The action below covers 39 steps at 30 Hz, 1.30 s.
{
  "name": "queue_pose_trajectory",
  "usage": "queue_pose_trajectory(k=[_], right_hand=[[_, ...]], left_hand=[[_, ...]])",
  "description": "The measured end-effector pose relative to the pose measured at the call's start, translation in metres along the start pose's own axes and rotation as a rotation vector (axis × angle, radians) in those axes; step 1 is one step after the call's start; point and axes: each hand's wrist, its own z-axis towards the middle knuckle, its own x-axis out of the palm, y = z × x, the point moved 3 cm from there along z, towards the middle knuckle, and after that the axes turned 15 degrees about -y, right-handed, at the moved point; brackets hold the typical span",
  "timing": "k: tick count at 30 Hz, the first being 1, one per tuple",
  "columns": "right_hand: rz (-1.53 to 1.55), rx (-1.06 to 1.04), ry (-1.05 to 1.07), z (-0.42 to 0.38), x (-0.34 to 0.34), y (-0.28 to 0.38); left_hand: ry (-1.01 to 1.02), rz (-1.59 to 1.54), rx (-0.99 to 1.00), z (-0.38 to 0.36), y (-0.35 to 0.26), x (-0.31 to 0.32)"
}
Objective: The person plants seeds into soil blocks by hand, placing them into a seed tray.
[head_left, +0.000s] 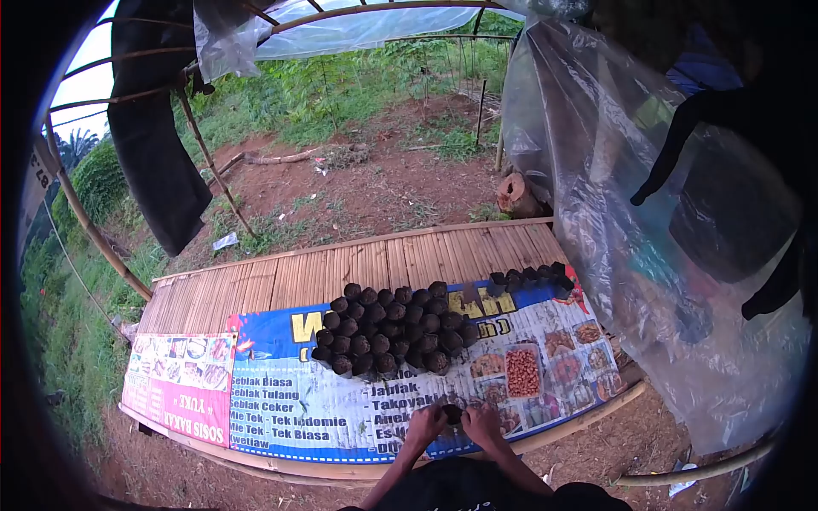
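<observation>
A small black seedling bag (452,414) is held between my two hands at the near edge of the banner-covered bamboo table. My left hand (426,423) has its fingers closed on the bag's left side. On the opposite side, the fingers of my right hand (483,425) pinch the rim. The bag's opening looks dark, and its contents cannot be made out. Just beyond my hands, several black bags (383,328) filled with dark soil stand packed together. A smaller row of black bags (532,277) sits at the back right.
A printed food banner (290,396) covers the bamboo slat table (358,266). To the right lies a rectangle of reddish-brown seed-like pieces (522,371). Clear plastic sheeting (588,162) hangs along the right side. Bamboo poles (213,162) stand at the left, with bare soil and plants behind.
</observation>
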Motion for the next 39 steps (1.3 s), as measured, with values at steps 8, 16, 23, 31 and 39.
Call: queue_pose_trajectory(k=[8, 16, 23, 31, 39], right_hand=[[0.017, -0.015, -0.112, -0.005, -0.009, 0.004], [0.081, -0.015, -0.086, 0.000, -0.021, 0.013], [0.082, 0.040, -0.086, -0.006, -0.013, 0.006], [0.127, 0.112, -0.166, -0.015, -0.008, 0.000], [0.120, 0.137, -0.034, -0.011, -0.013, -0.001]], left_hand=[[0.037, -0.016, 0.000, -0.001, -0.002, 0.001], [0.040, -0.007, 0.031, -0.003, -0.004, -0.001], [0.063, -0.051, 0.019, 0.003, -0.005, 0.002], [0.059, -0.020, 0.062, 0.005, 0.004, 0.015], [-0.054, 0.053, -0.034, 0.002, -0.011, -0.003]])
